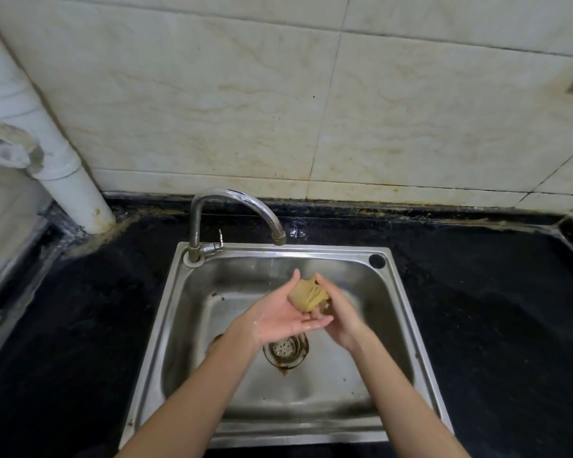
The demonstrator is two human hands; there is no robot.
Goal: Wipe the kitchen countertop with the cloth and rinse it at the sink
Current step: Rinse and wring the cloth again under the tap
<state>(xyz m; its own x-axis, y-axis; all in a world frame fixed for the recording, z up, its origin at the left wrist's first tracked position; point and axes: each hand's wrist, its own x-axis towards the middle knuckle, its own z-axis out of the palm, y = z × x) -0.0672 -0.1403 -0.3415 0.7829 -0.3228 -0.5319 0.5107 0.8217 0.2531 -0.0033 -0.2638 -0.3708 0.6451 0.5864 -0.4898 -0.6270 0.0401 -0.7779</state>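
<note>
- Cloth (pixel 308 297): tan, wet, bunched into a small wad, held over the sink basin just below and in front of the tap spout.
- Left hand (pixel 280 314): palm up, fingers straight and relaxed, cupped under the cloth, skin glistening wet.
- Right hand (pixel 339 314): pressed against the other side of the wad, fingers seemingly curled round it; exact finger position blurred, so hard to be sure.
- Tap (pixel 235 209): chrome, curved, spout aimed into the basin; a faint thin stream perhaps visible beneath, too faint to confirm.
- Sink (pixel 407 328): steel, single basin, set into the counter; round drain strainer (pixel 286 350) with brown grime around it, directly below the hands.
- Counter (pixel 497 309): black, speckled, shiny with wet patches behind and to the right of the sink; brownish residue along the back edge where it meets the wall.
- Wall (pixel 278 94): cream marbled tiles, stained grout; white pipe (pixel 70 173) in the left corner.
- Progress, as a judgement: rinsing stage under way, cloth being squeezed or rubbed; wet sheen suggests wiping at least partly done; back-edge grime likely left to tackle.
</note>
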